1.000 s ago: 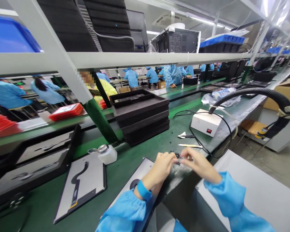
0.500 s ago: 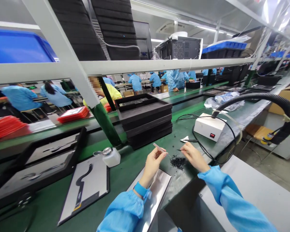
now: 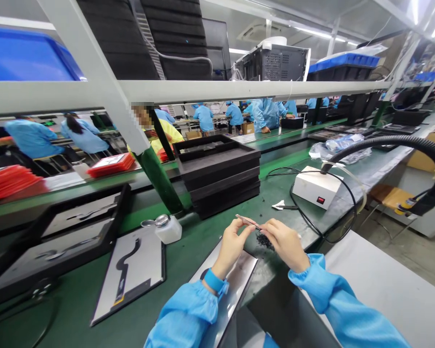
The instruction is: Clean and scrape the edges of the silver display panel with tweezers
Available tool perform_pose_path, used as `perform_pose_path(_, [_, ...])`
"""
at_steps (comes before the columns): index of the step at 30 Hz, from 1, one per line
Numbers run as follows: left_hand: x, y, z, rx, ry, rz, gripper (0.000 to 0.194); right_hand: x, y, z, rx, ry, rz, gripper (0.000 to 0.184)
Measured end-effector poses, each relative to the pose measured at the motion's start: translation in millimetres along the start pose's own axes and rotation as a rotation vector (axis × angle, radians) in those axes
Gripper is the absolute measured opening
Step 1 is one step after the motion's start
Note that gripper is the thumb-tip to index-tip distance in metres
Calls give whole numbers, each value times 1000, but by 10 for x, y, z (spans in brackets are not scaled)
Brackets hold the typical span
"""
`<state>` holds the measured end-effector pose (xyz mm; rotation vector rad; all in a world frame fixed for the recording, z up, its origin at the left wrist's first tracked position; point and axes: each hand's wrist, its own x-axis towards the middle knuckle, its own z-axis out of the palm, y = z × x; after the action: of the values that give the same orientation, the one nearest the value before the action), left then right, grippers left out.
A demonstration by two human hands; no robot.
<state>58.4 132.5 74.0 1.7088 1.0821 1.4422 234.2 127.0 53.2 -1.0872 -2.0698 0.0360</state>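
Observation:
My left hand point(image 3: 232, 246) pinches a slim pale strip point(image 3: 243, 220) between thumb and fingertips. Fingertip to fingertip with it, my right hand point(image 3: 283, 241) is closed on a small thin dark piece point(image 3: 257, 227) that meets the strip's end; its exact kind is not clear. Below both hands a pile of black scraps point(image 3: 264, 240) lies on the green bench. Under my left wrist rests a shiny display panel point(image 3: 239, 278), partly covered by the forearm. Left of it lies another display panel point(image 3: 136, 280) with a dark flex cable on its pale back.
A white dispenser bottle point(image 3: 168, 229) stands beyond the panels, near stacked black trays point(image 3: 223, 176). A black tray point(image 3: 76, 232) holds more panels at left. To the right are a white box with a red switch point(image 3: 317, 188), looping cables and a black hose point(image 3: 391, 141).
My right hand has moved left and brought its dark piece against the strip in my left hand. Earlier the hands were apart. The view has shifted slightly.

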Motion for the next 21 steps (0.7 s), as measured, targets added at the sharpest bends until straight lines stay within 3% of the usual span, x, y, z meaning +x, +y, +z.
perform_pose_path(8, [-151,184,-29,-7,158,176,15,-18,31,-70,-143,-70,-88,45])
perform_pose_path(14, [-28,630,-668,-102,547,373,10,-261,373,-199,-224,-34,-2,56])
perform_pose_path(17, [-143,798,-864,61,417,416,10,-252,475,-143,-225,-32,47,48])
perform_pose_path(21, [-505,805,-916,327,196,384,6,-91,508,11,-214,-73,53,37])
